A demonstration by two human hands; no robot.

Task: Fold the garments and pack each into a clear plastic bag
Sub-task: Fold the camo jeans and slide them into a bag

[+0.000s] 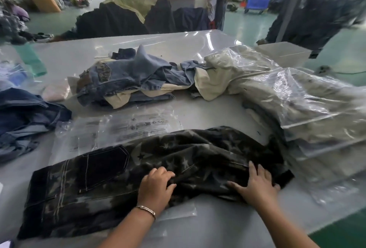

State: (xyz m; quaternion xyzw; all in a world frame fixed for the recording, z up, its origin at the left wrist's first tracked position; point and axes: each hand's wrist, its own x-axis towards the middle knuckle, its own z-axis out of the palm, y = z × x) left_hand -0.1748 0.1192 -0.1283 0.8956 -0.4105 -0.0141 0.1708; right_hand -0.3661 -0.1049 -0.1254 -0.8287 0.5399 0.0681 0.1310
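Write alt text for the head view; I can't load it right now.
Two bare hands work a dark star-print denim garment on a pale table: the left hand grips a fold, the right hand presses flat. Empty clear plastic bags lie just behind it, a blue denim pile farther back, bagged pale garments at right.

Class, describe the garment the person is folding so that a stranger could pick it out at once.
On the white table, look at the near edge, where the left hand and right hand rest. Beneath them lie the dark jeans. Pale stars and white stitching set them apart from the blue denim pile behind.
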